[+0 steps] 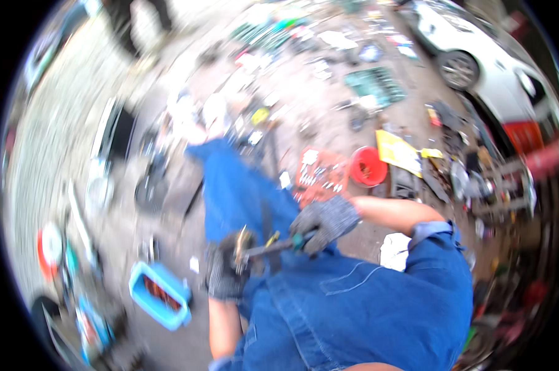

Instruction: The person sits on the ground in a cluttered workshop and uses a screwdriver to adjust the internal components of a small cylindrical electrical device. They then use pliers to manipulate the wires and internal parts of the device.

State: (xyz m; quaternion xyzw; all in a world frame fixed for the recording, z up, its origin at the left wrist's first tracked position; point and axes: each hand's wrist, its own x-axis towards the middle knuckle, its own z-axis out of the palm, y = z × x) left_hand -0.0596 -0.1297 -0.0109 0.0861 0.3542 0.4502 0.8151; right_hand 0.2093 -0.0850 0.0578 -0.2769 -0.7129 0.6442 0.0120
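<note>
My left hand, in a dark grey knit glove, is closed around a small brass-coloured metal part in front of my body. Across from it my right hand, gloved alike, grips a long tool with a dark green handle. The tool's grey shaft points left and its end meets the metal part or lies just beside it; blur hides the exact contact and the tool's kind. Below both hands are my blue work clothes.
A blue plastic tub with reddish-brown bits stands at the left. Ahead lie a red tray of small parts, a red bucket and a green tool case. A white car is at the far right. A person's legs show far left.
</note>
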